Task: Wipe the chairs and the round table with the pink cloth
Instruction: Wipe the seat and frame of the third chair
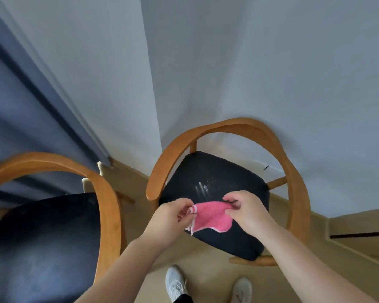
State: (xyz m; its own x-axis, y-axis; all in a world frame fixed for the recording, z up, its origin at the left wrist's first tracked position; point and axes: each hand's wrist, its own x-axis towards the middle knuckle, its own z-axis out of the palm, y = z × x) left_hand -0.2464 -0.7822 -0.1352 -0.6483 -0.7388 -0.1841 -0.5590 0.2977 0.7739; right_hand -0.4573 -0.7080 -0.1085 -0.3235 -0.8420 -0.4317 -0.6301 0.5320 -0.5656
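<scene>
Pink cloth (210, 216) is pinched taut between left hand (172, 217) and right hand (245, 209) above the right chair (214, 182), seemingly refolded to wipe white smears (202, 189).

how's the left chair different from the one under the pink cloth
The right chair has white streaks on its black seat; the left chair shows none. The left hand and right hand hold the pink cloth over the right chair, nothing over the left chair. The left chair stands by the blue curtain, the right chair against the pale wall. Both have curved wooden rails and black seats.
</scene>
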